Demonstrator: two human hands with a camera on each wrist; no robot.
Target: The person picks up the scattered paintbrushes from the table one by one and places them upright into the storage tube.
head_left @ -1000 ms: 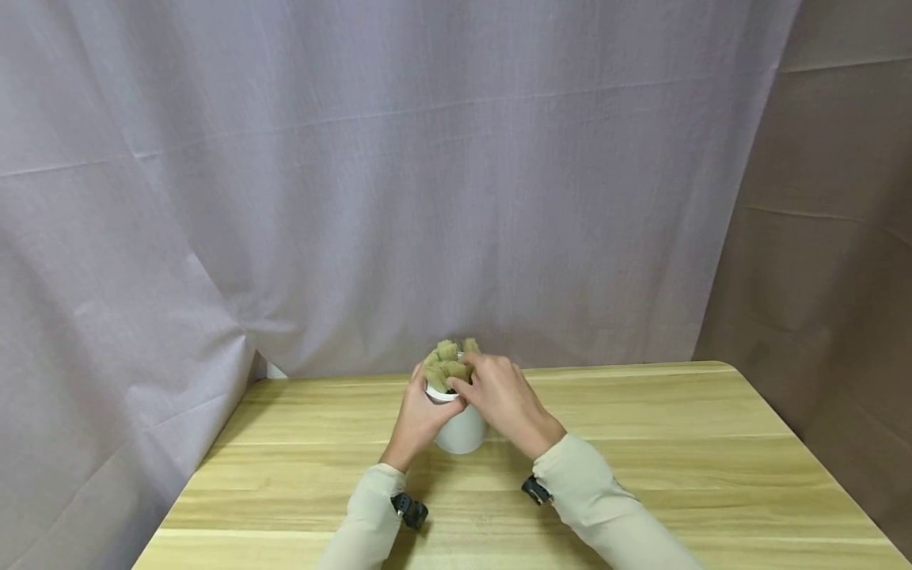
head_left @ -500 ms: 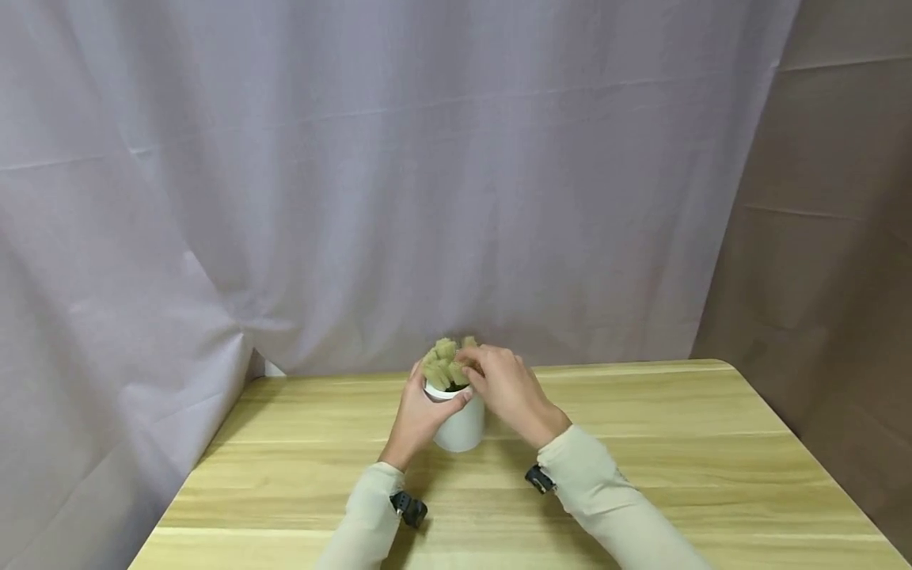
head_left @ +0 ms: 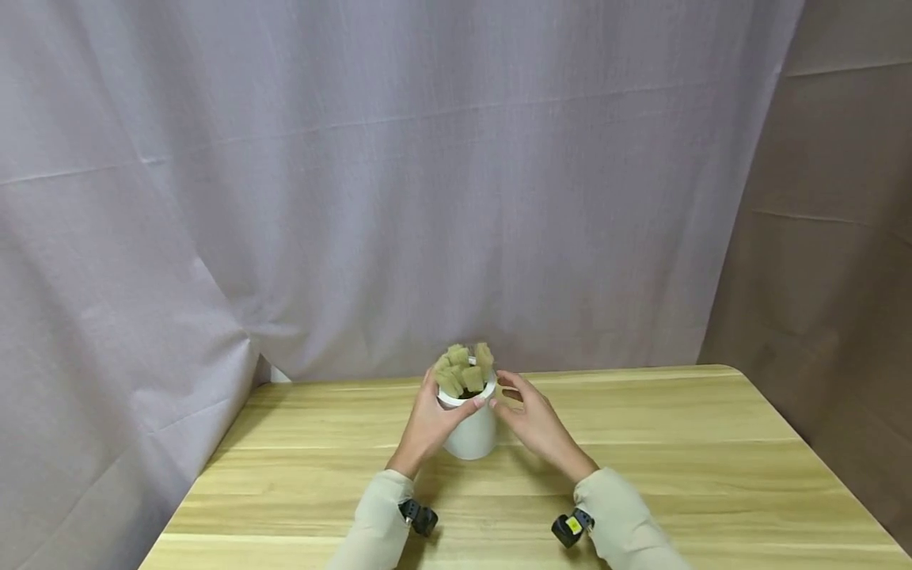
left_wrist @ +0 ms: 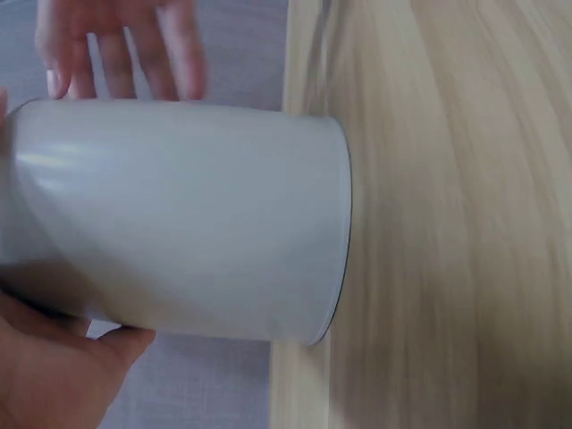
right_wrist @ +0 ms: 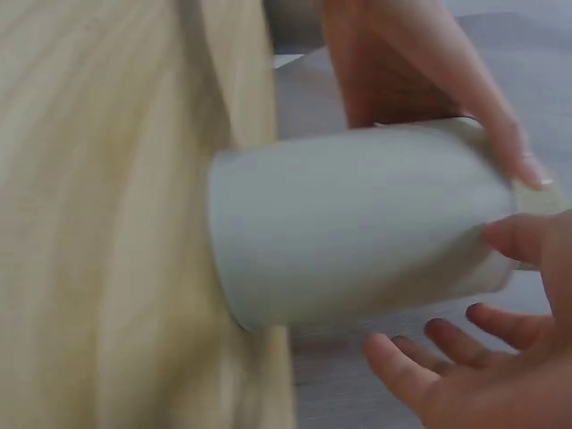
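A white cup stands upright on the wooden table, filled with several olive-green sponge pieces that stick out above its rim. My left hand grips the cup near the rim, thumb curled over its front. The cup's white wall fills the left wrist view, my palm beneath it. My right hand hovers just right of the cup with fingers spread and holds nothing. In the right wrist view the cup lies between my left fingers and my loose right fingers.
A pale grey curtain hangs right behind the table's far edge. A brown panel stands at the right. The tabletop stretches bare to either side of the cup.
My right hand left the sponge pieces in the cup, drew back to the right and opened. My left hand kept its grip on the cup.
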